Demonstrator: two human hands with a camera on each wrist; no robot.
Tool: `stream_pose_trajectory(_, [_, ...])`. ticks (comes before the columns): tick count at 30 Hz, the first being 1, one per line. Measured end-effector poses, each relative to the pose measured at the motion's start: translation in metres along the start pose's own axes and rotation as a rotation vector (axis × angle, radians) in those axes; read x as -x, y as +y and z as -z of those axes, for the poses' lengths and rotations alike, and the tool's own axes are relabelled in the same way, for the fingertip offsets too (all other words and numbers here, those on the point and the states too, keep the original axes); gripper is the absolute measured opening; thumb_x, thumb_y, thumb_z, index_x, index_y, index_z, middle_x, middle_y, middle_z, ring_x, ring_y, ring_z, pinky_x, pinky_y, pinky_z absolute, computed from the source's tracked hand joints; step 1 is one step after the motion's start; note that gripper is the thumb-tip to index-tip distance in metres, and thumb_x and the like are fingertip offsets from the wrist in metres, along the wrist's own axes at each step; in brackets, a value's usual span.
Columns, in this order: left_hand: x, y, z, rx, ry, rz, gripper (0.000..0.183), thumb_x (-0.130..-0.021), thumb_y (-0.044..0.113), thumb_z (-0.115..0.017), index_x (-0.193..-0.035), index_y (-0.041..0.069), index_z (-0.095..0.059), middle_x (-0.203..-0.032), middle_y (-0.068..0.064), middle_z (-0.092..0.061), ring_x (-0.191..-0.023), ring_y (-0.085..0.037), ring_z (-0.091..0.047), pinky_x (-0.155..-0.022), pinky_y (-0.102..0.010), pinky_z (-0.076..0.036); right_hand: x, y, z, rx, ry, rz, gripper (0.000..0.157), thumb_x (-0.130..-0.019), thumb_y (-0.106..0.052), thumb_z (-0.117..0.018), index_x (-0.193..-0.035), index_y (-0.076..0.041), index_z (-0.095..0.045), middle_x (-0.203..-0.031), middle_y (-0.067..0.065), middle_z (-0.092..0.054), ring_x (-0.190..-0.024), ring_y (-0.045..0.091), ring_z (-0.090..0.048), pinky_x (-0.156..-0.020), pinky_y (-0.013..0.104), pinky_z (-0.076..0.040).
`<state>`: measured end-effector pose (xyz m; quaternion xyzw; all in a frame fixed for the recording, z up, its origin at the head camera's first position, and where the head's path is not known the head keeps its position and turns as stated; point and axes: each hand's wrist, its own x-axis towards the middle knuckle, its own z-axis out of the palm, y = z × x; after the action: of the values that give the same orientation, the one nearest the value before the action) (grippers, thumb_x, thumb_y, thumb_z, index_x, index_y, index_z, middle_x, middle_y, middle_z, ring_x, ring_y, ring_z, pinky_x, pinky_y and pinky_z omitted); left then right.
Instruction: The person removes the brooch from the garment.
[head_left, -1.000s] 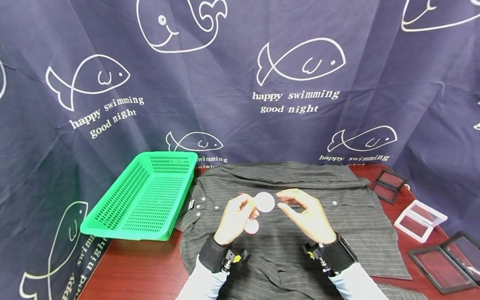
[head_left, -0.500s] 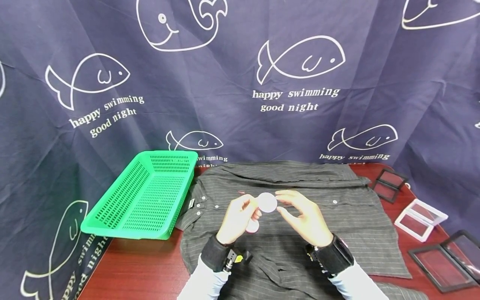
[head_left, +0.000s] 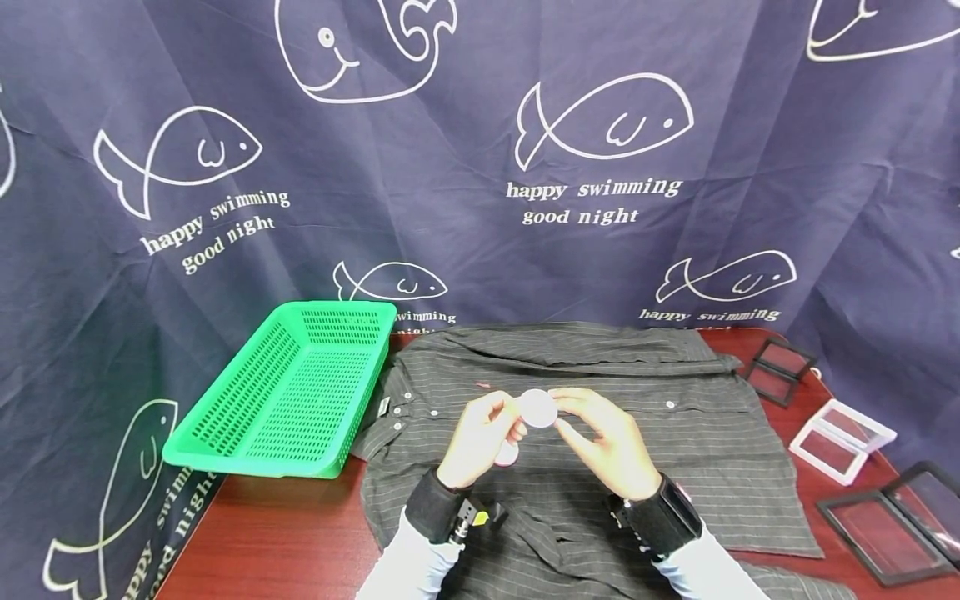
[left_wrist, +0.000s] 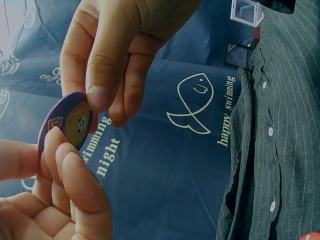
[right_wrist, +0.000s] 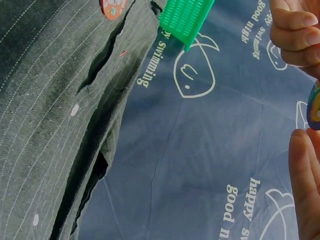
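A round badge [head_left: 538,408], its pale side up in the head view, is held between both hands above a dark striped shirt [head_left: 622,450]. In the left wrist view the badge [left_wrist: 75,122] shows a purple rim and a yellow cartoon face. My left hand [head_left: 480,437] pinches its left edge with curled fingers. At the opposite edge, the thumb and fingers of my right hand [head_left: 611,446] pinch the rim. A second round badge [head_left: 507,452] lies below the left hand, partly covered by it; its orange face [right_wrist: 114,7] shows in the right wrist view.
A green plastic basket [head_left: 300,408] stands on the left of the red-brown table [head_left: 277,533]. Along the right edge lie a small black frame case [head_left: 780,371], a white one [head_left: 840,442] and a larger black one [head_left: 888,533]. A fish-print curtain [head_left: 465,233] hangs behind.
My right hand has moved left, its thumb and fingers coming onto the badge's edge. The left hand and the badge have shifted slightly right.
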<state>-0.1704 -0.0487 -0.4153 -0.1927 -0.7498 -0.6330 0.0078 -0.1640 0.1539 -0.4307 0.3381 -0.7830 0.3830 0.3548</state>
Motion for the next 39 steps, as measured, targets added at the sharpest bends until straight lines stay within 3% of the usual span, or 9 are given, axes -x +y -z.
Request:
stream_pose_trajectory(8, [-0.001,-0.002,-0.001,0.022,-0.011,0.019,0.027,-0.099,0.009,-0.052,-0.082,-0.011,-0.060,-0.069,-0.023,-0.060,-0.053,-0.004,-0.054,-0.049,-0.017,-0.047,0.001,0.003,0.000,-0.001,0.029,0.056,0.036,-0.070,0.005,-0.078,-0.102,-0.009,-0.073,-0.106,0.008,-0.072,-0.098,0.020,-0.067,-0.098,0.013,-0.043])
stream_pose_trajectory(13, [-0.001,-0.002,-0.001,0.015,-0.017,0.030,0.030,-0.101,0.011,-0.051,-0.081,-0.009,-0.060,-0.068,-0.022,-0.060,-0.054,-0.007,-0.054,-0.050,-0.017,-0.046,0.000,0.003,0.001,-0.015,0.050,0.098,0.014,-0.088,-0.015,-0.071,-0.101,-0.009,-0.074,-0.104,0.009,-0.073,-0.094,0.021,-0.068,-0.095,0.013,-0.044])
stream_pose_trajectory(18, [-0.001,-0.003,-0.002,0.018,-0.036,0.025,0.031,-0.102,0.013,-0.050,-0.082,-0.009,-0.060,-0.069,-0.022,-0.060,-0.056,-0.010,-0.055,-0.052,-0.018,-0.047,-0.001,0.003,0.002,-0.006,0.058,0.122,0.028,-0.098,-0.030,-0.058,-0.098,-0.008,-0.075,-0.101,0.009,-0.073,-0.090,0.022,-0.068,-0.095,0.013,-0.045])
stream_pose_trajectory(26, [-0.001,-0.003,-0.003,0.057,-0.044,0.048,0.037,-0.103,0.020,-0.048,-0.083,-0.009,-0.060,-0.070,-0.018,-0.059,-0.055,-0.009,-0.053,-0.050,-0.018,-0.044,-0.004,0.004,0.005,0.004,0.044,0.129,0.026,-0.098,-0.030,-0.059,-0.096,-0.010,-0.075,-0.098,0.007,-0.074,-0.087,0.020,-0.069,-0.091,0.014,-0.048])
stream_pose_trajectory(32, [0.001,-0.006,-0.001,0.001,-0.029,-0.031,0.031,-0.101,0.019,-0.053,-0.085,-0.004,-0.063,-0.074,-0.022,-0.063,-0.060,-0.006,-0.056,-0.056,-0.021,-0.051,-0.003,0.006,0.008,-0.030,0.055,0.091,0.010,-0.089,-0.015,-0.071,-0.097,-0.011,-0.075,-0.094,0.003,-0.074,-0.084,0.015,-0.069,-0.087,0.014,-0.050])
stream_pose_trajectory(36, [0.003,-0.006,0.001,-0.049,0.000,-0.080,0.024,-0.099,0.016,-0.056,-0.086,-0.001,-0.066,-0.077,-0.020,-0.066,-0.066,-0.005,-0.059,-0.065,-0.023,-0.053,0.000,0.008,0.012,-0.025,0.051,0.033,0.026,-0.075,0.002,-0.078,-0.095,-0.012,-0.075,-0.090,0.002,-0.074,-0.083,0.010,-0.068,-0.084,0.012,-0.049])
stream_pose_trajectory(39, [0.006,-0.007,0.005,-0.081,0.028,-0.119,0.019,-0.098,0.014,-0.058,-0.088,0.001,-0.066,-0.078,-0.017,-0.068,-0.069,-0.007,-0.061,-0.068,-0.021,-0.052,0.000,0.008,0.017,-0.044,0.045,-0.037,0.031,-0.071,0.008,-0.078,-0.094,-0.012,-0.075,-0.088,0.003,-0.073,-0.084,0.005,-0.067,-0.083,0.010,-0.048])
